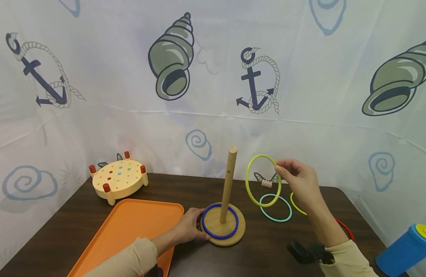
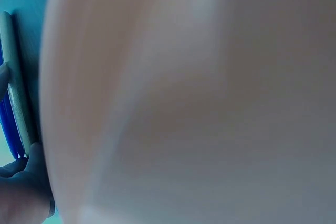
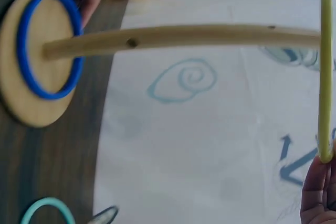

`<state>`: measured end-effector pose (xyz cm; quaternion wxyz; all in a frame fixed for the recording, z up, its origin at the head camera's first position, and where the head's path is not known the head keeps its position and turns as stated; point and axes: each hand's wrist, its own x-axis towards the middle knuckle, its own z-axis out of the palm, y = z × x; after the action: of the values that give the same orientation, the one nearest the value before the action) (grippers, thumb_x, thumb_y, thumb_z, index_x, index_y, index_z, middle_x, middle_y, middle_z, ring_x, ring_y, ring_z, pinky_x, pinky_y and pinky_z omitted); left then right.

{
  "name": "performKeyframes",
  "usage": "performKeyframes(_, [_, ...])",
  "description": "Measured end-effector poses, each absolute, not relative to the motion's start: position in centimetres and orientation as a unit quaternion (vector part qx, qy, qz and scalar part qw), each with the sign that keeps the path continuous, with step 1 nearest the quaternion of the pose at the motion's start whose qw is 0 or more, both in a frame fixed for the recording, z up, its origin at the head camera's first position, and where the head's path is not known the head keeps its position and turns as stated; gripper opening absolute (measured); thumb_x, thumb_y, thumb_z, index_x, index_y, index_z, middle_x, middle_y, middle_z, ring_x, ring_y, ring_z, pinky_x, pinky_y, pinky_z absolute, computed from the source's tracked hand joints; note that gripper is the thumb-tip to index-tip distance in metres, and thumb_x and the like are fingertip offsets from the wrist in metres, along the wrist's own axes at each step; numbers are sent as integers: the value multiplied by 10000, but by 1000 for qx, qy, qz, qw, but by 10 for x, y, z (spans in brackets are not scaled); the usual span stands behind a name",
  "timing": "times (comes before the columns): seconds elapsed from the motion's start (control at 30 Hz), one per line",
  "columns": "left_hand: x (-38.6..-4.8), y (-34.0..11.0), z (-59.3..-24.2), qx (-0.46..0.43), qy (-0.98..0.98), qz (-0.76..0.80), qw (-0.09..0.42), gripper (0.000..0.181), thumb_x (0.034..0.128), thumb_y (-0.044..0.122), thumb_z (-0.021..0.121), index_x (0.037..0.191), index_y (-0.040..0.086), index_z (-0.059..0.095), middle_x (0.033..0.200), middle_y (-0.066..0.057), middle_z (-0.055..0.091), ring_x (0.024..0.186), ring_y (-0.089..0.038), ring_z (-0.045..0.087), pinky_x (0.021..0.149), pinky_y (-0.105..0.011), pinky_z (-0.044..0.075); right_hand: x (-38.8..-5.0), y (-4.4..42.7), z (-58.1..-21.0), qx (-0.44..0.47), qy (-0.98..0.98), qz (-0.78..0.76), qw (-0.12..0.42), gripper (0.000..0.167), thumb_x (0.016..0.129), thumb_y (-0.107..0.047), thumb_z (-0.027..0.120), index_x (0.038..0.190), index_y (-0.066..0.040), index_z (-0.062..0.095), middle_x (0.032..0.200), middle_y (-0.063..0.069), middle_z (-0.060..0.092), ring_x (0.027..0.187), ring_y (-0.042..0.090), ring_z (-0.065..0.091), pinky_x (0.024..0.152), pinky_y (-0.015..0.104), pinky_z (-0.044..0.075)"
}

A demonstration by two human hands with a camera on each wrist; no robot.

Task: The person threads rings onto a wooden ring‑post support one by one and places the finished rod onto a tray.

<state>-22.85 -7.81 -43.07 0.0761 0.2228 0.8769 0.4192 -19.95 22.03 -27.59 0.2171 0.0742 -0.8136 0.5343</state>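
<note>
My right hand [image 1: 301, 181] pinches a yellow-green ring [image 1: 247, 181] between thumb and fingers. The ring hangs upright in the air, right of the wooden post [image 1: 228, 184] and apart from it in the head view; in the right wrist view, the ring [image 3: 325, 77] stands by the post's top end. Around the foot of the post, a blue ring [image 1: 221, 236] lies on the round wooden base [image 1: 240, 231]. My left hand [image 1: 190, 227] grips the left edge of that base with thumb and fingers. A pale blurred surface covers most of the left wrist view.
A turquoise ring [image 1: 280, 221], another yellow ring [image 1: 297, 209] and a red ring [image 1: 347, 229] lie on the right, the latter two partly behind my arm. An orange tray [image 1: 143, 215] and round pegged board [image 1: 121, 179] stand left. A blue bottle [image 1: 403, 248] is far right.
</note>
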Motion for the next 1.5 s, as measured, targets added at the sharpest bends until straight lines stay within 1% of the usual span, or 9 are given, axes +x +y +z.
performKeyframes(0.17, [-228,-78,-432,223,877,419,72,828,639,172,867,1295,-128,461,1198,-214,486,1116,-347,491,965,-499,432,-207,200,-259,81,-791,564,221,272,894,-156,645,1050,67,635,758,-89,602,728,59,574,653,154,517])
performKeyframes(0.33, [-229,-79,-432,221,878,419,68,827,638,178,867,1296,-120,465,1200,-211,487,1119,-347,488,973,-506,422,-219,181,-252,84,-777,581,227,235,885,-104,647,1034,78,642,741,-85,601,707,55,580,663,153,522])
performKeyframes(0.53, [-228,-79,-431,219,876,423,76,820,649,170,861,1303,-117,459,1205,-211,479,1127,-354,481,980,-516,413,-233,166,-256,80,-769,594,220,194,881,-55,638,1013,86,651,731,-76,595,690,47,568,645,151,518])
performKeyframes(0.77, [-227,-78,-432,222,877,421,66,824,630,165,870,1290,-124,470,1192,-210,490,1115,-347,485,976,-518,416,-241,159,-270,76,-769,600,207,178,874,-30,639,1000,95,653,716,-59,597,666,44,562,608,155,514])
performKeyframes(0.9, [-227,-78,-432,222,880,414,64,824,629,177,870,1288,-120,475,1199,-209,493,1121,-339,484,975,-512,420,-241,159,-290,63,-801,565,189,158,875,-52,646,988,54,672,753,22,621,657,64,556,592,176,514])
performKeyframes(1.03, [-228,-78,-433,226,880,413,60,811,628,171,870,1280,-119,484,1184,-200,495,1112,-333,477,964,-513,422,-240,158,-323,46,-838,515,178,106,855,-49,668,922,29,694,744,75,646,612,67,536,535,166,477])
performKeyframes(1.13, [-228,-78,-433,230,875,420,63,799,634,155,866,1278,-121,482,1175,-197,486,1102,-331,473,951,-511,428,-240,158,-352,33,-862,474,174,63,823,-46,695,856,6,708,695,66,655,561,54,520,494,168,445])
performKeyframes(1.27, [-228,-79,-433,231,870,429,73,790,650,139,856,1288,-120,469,1186,-199,467,1103,-323,471,935,-485,453,-240,159,-383,14,-885,437,160,38,797,-61,711,802,-25,717,651,30,653,544,48,511,486,189,434])
performKeyframes(1.5, [-228,-78,-433,232,864,440,82,788,658,113,850,1297,-127,455,1197,-207,446,1100,-323,484,906,-445,492,-240,153,-406,-3,-900,418,123,58,810,-90,700,779,-44,718,651,-11,653,556,62,510,496,215,426])
